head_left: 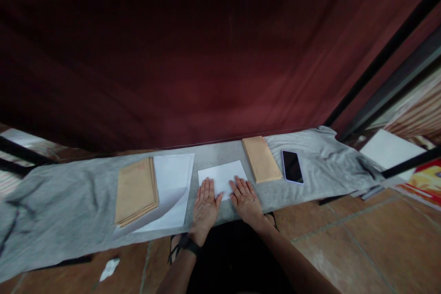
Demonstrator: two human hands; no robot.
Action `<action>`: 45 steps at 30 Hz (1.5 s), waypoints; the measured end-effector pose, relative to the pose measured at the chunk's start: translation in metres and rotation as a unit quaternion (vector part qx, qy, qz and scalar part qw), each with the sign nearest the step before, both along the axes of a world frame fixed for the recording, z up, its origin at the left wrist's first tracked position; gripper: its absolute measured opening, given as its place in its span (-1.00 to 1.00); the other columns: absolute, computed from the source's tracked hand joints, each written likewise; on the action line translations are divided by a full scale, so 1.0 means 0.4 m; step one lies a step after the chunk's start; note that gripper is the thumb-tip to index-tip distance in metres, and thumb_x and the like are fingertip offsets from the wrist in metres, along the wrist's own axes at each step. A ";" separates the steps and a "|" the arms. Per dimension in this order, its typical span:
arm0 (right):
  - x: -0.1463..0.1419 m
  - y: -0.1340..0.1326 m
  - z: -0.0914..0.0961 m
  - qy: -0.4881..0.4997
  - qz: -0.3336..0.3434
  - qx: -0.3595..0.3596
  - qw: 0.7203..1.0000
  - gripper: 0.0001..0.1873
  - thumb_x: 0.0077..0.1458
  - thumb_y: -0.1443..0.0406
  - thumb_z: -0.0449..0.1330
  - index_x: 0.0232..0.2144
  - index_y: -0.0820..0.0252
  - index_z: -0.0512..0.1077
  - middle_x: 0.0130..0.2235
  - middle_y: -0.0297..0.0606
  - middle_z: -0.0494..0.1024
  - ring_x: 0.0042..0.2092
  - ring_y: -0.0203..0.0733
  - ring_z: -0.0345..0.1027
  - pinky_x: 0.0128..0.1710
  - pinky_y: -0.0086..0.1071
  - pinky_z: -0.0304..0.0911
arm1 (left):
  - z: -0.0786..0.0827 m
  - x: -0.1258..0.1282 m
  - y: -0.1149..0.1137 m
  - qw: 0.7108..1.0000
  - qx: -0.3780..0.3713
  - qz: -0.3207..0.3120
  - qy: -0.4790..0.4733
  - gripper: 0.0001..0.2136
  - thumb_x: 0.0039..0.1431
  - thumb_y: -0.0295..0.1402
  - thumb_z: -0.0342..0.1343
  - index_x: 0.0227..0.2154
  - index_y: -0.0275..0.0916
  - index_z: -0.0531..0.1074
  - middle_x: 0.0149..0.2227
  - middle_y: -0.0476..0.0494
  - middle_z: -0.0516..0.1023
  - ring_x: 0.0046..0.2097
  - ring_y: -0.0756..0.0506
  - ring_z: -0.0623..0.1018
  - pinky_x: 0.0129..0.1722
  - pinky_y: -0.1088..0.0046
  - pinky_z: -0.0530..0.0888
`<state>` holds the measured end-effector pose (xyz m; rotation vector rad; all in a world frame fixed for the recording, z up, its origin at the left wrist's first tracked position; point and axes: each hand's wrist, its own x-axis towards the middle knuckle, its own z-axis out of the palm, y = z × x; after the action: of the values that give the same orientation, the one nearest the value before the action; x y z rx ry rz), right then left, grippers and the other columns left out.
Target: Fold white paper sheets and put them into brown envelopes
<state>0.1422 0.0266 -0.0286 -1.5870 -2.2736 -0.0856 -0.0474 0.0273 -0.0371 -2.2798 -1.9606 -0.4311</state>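
My left hand [205, 206] and my right hand [245, 199] both lie flat, fingers stretched out, on the near edge of a small folded white paper [222, 174]. The paper rests on a grey cloth [69, 211] spread over a low surface. Neither hand holds anything. A dark band sits on my left wrist.
A stack of brown envelopes [136, 190] lies on larger white sheets [172, 193] to the left. A second brown envelope stack [262, 159] and a black phone [292, 166] lie to the right. A dark red curtain [206, 55] hangs behind. A tiled floor [361, 248] lies below.
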 end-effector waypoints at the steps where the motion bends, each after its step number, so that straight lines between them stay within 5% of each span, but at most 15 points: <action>1: 0.000 0.001 0.000 0.003 -0.001 -0.004 1.000 -0.48 0.39 0.19 -0.01 0.33 0.13 0.21 0.36 -0.13 0.19 0.33 -0.01 0.13 0.34 -0.08 -0.05 | -0.003 -0.008 0.000 1.000 0.003 0.007 -0.001 -0.38 0.40 -0.09 -0.25 0.34 -0.45 0.10 0.38 -0.41 0.13 0.40 -0.26 0.14 0.34 0.08 0.20; 9: -0.074 0.082 0.026 0.059 0.050 -0.054 0.996 -0.48 0.42 0.18 -0.12 0.32 0.24 0.21 0.37 -0.20 0.16 0.36 -0.09 0.06 0.35 -0.15 -0.03 | -0.010 -0.016 0.003 1.000 0.006 0.016 -0.015 -0.40 0.39 -0.13 -0.24 0.34 -0.43 0.11 0.38 -0.39 0.16 0.40 -0.26 0.15 0.33 0.04 0.22; 15: -0.142 0.157 -0.005 0.052 0.074 -0.056 0.994 -0.47 0.41 0.14 -0.05 0.31 0.26 0.22 0.36 -0.16 0.19 0.36 -0.09 0.07 0.35 -0.14 -0.03 | -0.008 -0.016 0.001 1.000 0.007 0.017 -0.009 -0.41 0.39 -0.15 -0.26 0.34 -0.45 0.11 0.37 -0.41 0.18 0.40 -0.25 0.14 0.33 0.04 0.22; 30: -0.029 0.172 -0.032 -0.005 -0.039 -0.021 0.999 -0.43 0.39 0.17 -0.04 0.36 0.23 0.14 0.37 -0.02 0.14 0.37 0.02 0.04 0.33 -0.04 -0.11 | 0.024 0.001 -0.004 0.999 -0.021 0.026 0.004 -0.41 0.39 -0.16 -0.23 0.32 -0.49 0.13 0.37 -0.45 0.16 0.40 -0.29 0.14 0.34 0.00 0.18; 39: -0.027 0.170 -0.026 -0.014 -0.034 -0.033 0.999 -0.44 0.40 0.17 -0.06 0.36 0.21 0.14 0.39 -0.04 0.09 0.39 0.02 -0.02 0.33 -0.07 -0.10 | 0.039 0.114 0.088 0.998 -0.039 -0.033 -0.028 -0.47 0.40 -0.24 -0.30 0.32 -0.40 0.17 0.37 -0.31 0.20 0.42 -0.20 0.11 0.37 0.06 0.13; 45: -0.031 0.170 -0.028 -0.003 -0.043 -0.030 0.999 -0.43 0.38 0.15 -0.03 0.35 0.22 0.16 0.39 -0.03 0.10 0.39 0.03 0.01 0.33 -0.06 -0.10 | 0.020 0.067 0.095 0.999 -0.034 -0.025 -0.006 -0.41 0.40 -0.15 -0.27 0.34 -0.41 0.10 0.39 -0.34 0.13 0.43 -0.21 0.08 0.37 0.09 0.11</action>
<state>0.1298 0.0947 -0.0396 -1.7169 -2.2311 -0.0449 -0.0205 0.0655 -0.0289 -2.3781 -1.9558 -0.3903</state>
